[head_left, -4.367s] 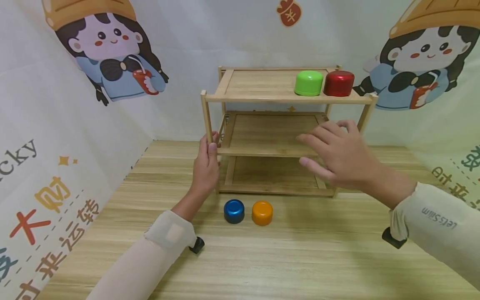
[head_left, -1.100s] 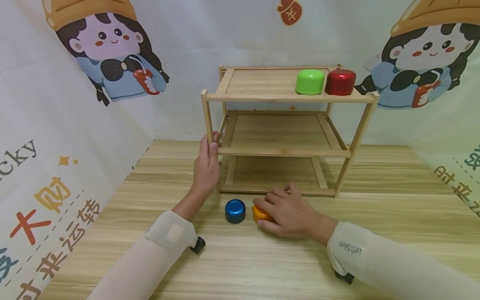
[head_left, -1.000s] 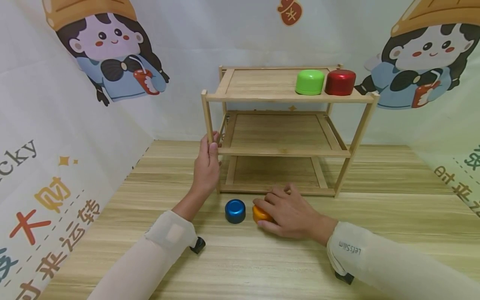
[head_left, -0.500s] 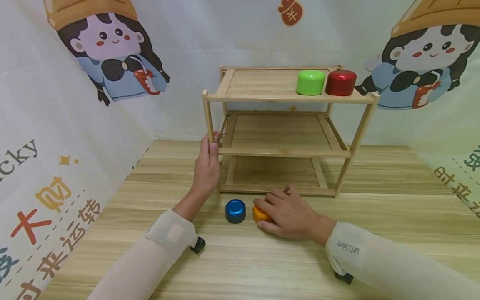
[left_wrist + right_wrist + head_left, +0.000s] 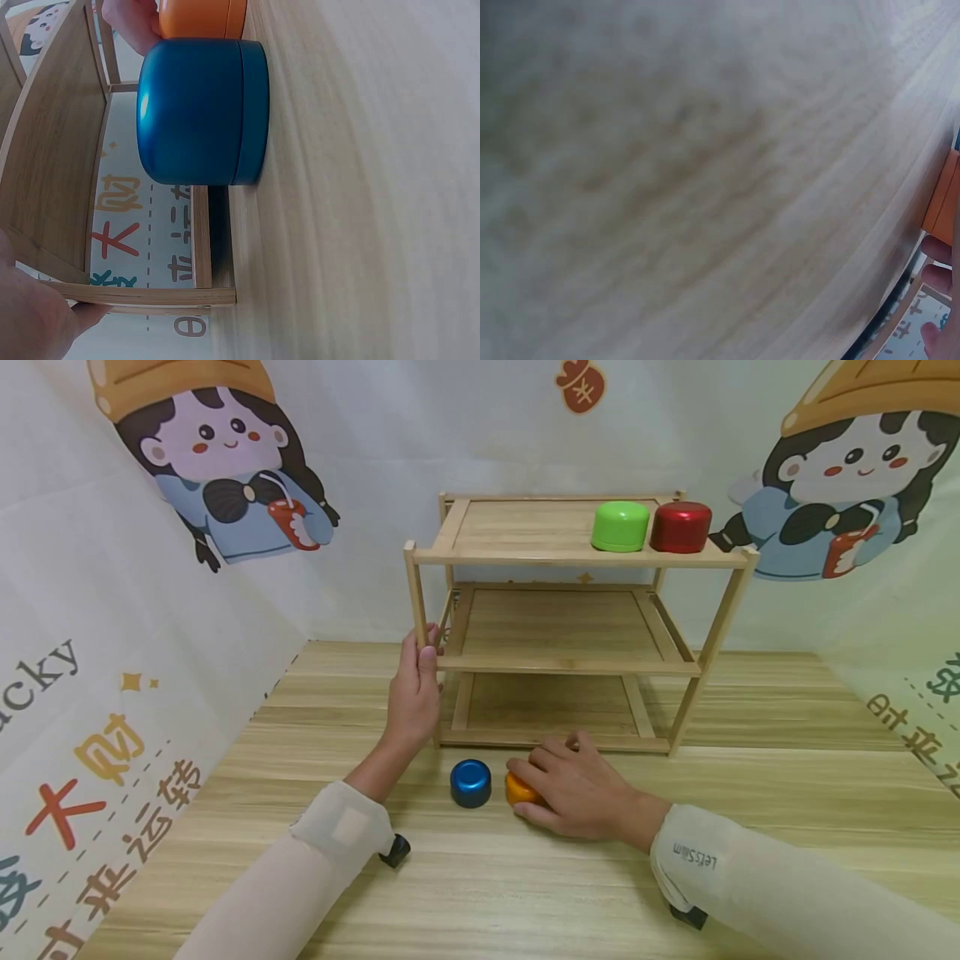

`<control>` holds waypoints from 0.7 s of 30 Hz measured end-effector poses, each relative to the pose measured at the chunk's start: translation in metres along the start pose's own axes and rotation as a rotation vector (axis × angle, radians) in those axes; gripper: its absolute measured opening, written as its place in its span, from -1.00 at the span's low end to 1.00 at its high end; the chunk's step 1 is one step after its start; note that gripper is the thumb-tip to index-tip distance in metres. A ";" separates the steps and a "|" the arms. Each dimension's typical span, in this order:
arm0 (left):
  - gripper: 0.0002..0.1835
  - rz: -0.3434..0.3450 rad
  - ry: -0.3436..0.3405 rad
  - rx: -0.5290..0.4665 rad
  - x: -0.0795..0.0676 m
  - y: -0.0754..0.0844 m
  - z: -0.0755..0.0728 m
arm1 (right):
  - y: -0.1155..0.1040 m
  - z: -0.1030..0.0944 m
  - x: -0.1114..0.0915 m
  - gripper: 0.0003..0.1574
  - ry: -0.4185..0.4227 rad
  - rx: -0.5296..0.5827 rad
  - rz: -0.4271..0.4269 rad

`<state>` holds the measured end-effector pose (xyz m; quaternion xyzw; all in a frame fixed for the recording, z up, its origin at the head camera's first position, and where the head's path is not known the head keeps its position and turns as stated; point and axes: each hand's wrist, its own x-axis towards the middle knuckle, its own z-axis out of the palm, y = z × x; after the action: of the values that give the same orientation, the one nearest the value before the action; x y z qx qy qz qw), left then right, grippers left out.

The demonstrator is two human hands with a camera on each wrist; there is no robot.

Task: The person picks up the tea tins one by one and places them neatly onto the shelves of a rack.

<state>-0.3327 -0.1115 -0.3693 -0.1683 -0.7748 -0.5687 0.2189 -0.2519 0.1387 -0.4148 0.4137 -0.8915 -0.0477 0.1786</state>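
Observation:
My left hand [image 5: 415,697] grips the left front post of a three-tier wooden shelf [image 5: 577,667]. The right hand [image 5: 577,789] is down at the table, its thumb and fingers round an orange canister [image 5: 522,788] that is partly covered by the hand. Just left of that canister stands a blue one, a short round lidded canister [image 5: 471,783], apart from both hands. In the left wrist view the blue canister [image 5: 201,112] fills the middle, with the orange canister [image 5: 201,19] behind it. The right wrist view catches only an edge of the orange canister [image 5: 943,199].
On the shelf's top tier, at the right, a green canister [image 5: 620,527] and a red canister [image 5: 681,527] stand side by side. The wood-grain table [image 5: 480,893] carries the shelf. A printed cloth [image 5: 375,460] hangs behind and at the sides.
Since the oldest frame, the right hand has come down and left from in front of the shelf to the orange canister. Over the last second it stays there. The left hand keeps its place.

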 end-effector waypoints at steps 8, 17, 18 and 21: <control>-0.51 -0.013 -0.002 -0.026 0.000 0.001 0.000 | 0.000 -0.002 -0.002 -0.40 -0.010 0.004 0.002; -0.53 -0.041 -0.008 -0.018 -0.002 0.013 0.000 | -0.003 -0.005 -0.004 -0.39 -0.010 -0.012 -0.006; -0.53 -0.038 -0.006 -0.018 -0.002 0.013 0.000 | -0.004 -0.006 -0.005 -0.39 -0.011 -0.011 -0.003; -0.53 -0.014 0.002 -0.019 -0.001 0.006 0.000 | -0.004 -0.007 -0.006 -0.39 -0.011 -0.007 0.002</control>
<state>-0.3289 -0.1100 -0.3654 -0.1647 -0.7703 -0.5776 0.2141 -0.2429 0.1406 -0.4112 0.4120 -0.8926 -0.0531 0.1752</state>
